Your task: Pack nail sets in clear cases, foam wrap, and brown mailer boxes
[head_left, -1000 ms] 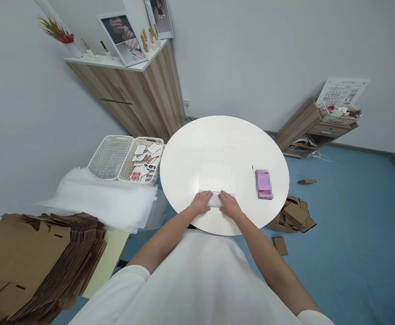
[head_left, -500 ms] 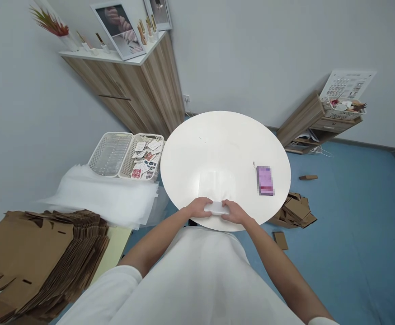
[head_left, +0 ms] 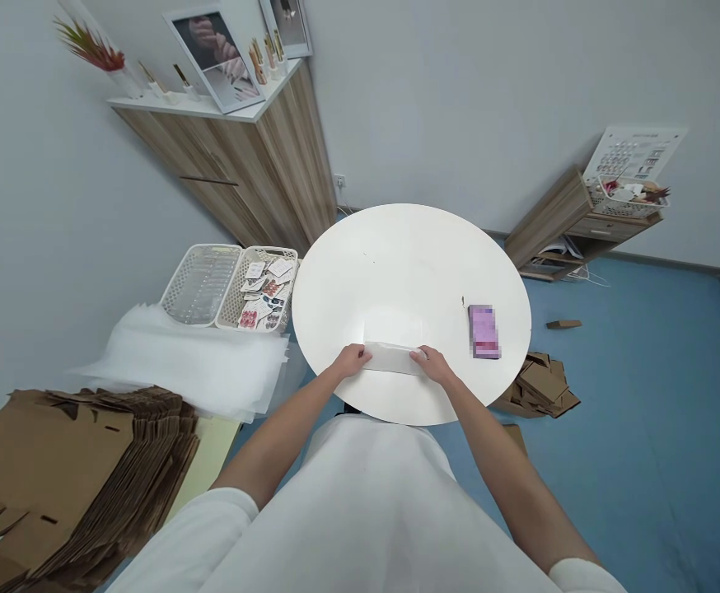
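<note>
A long, narrow white wrapped bundle (head_left: 392,359) lies on the round white table (head_left: 409,263), near its front edge. My left hand (head_left: 352,361) pinches the bundle's left end. Its right end is pinched by my right hand (head_left: 437,363). Both hands rest on the tabletop, fingers closed round the ends. A small purple packet (head_left: 483,331) sits on the table to the right of my right hand, apart from it.
Two white plastic baskets (head_left: 203,284) stand left of the table, one with several small cards. White foam sheets (head_left: 193,362) and a stack of flat cardboard boxes (head_left: 76,461) lie lower left. Cardboard scraps (head_left: 539,387) litter the blue floor at right.
My hands have moved apart and slightly forward on the table. The white bundle between them now shows longer and stretched out, with one hand at each end.
</note>
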{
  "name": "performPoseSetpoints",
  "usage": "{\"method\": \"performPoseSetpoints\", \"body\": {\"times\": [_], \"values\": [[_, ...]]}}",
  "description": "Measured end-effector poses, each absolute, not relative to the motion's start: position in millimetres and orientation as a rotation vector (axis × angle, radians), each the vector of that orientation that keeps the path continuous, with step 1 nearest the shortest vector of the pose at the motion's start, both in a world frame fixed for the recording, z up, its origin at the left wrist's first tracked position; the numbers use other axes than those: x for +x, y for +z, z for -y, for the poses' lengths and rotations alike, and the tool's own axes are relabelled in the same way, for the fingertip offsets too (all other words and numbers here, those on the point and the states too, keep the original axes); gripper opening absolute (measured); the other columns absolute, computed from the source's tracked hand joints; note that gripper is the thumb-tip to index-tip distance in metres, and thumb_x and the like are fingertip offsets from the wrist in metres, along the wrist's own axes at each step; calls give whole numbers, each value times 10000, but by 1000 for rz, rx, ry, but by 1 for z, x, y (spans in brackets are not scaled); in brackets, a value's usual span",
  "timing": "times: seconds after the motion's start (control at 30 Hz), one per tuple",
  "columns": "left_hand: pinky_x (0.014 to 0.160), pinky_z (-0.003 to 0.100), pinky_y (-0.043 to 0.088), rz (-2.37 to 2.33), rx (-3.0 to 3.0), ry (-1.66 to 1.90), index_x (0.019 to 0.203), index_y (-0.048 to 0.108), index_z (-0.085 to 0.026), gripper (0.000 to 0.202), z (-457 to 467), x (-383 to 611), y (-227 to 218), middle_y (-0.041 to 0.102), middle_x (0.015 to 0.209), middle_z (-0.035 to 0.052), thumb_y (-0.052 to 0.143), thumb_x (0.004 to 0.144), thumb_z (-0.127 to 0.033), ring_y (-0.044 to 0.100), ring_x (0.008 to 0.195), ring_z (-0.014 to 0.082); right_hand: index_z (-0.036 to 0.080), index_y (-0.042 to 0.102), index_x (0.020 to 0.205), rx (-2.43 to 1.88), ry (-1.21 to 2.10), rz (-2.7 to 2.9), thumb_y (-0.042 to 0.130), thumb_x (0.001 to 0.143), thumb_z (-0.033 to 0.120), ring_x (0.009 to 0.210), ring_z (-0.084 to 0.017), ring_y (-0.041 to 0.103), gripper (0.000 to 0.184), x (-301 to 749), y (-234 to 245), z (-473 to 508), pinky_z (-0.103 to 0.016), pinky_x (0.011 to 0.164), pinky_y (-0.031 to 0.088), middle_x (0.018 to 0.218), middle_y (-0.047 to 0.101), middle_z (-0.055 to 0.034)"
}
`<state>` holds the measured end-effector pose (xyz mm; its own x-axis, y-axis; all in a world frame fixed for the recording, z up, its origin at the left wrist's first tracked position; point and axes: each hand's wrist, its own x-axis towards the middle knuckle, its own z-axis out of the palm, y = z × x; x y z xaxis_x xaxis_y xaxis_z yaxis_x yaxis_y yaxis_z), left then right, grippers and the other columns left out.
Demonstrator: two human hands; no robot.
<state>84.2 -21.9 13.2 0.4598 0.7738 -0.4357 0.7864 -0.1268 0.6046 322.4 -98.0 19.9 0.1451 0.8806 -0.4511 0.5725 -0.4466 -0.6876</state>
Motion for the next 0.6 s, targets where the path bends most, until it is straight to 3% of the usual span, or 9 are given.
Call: {"method": "performPoseSetpoints", "body": {"times": [0.23, 0.33, 0.43, 0.53, 0.6], "values": [[531, 268, 346, -1465, 1910, -72, 661, 499, -174, 193, 24, 89, 8, 532, 663, 33, 412, 771, -306, 511, 627, 173, 197, 526, 875, -2205, 1019, 1144, 434, 719, 355, 710, -167, 531, 240, 331, 0, 100, -291, 664, 416, 788, 568, -21], [646, 309, 396, -1605, 1950, 9, 908, 513, -159, 214, 30, 91, 12, 550, 912, 89, 452, 759, -300, 528, 824, 221, 190, 492, 1000, -2197, 903, 1041, 450, 710, 328, 832, -196, 533, 324, 330, -7, 112, -331, 763, 418, 930, 551, -63], [833, 363, 364, -1635, 2127, 183, 1151, 396, -184, 425, 40, 96, 17, 423, 1193, 116, 490, 753, -299, 417, 1076, 256, 168, 437, 1103, -2190, 730, 923, 488, 694, 331, 1057, -256, 438, 443, 321, -14, 129, -389, 901, 353, 1115, 463, -128], [927, 392, 296, -1329, 2341, 180, 1177, 388, -243, 430, 53, 106, 18, 366, 1272, 83, 489, 763, -301, 333, 1163, 258, 186, 378, 1170, -2103, 772, 775, 520, 680, 343, 1140, -270, 371, 534, 303, -21, 141, -403, 927, 348, 1185, 405, -134], [942, 402, 282, -1171, 2401, 105, 1169, 402, -266, 426, 61, 113, 16, 355, 1291, 70, 500, 756, -303, 318, 1176, 263, 207, 332, 1212, -2033, 849, 642, 548, 660, 345, 1110, -262, 410, 609, 292, -23, 142, -381, 881, 398, 1206, 383, -132]]}}
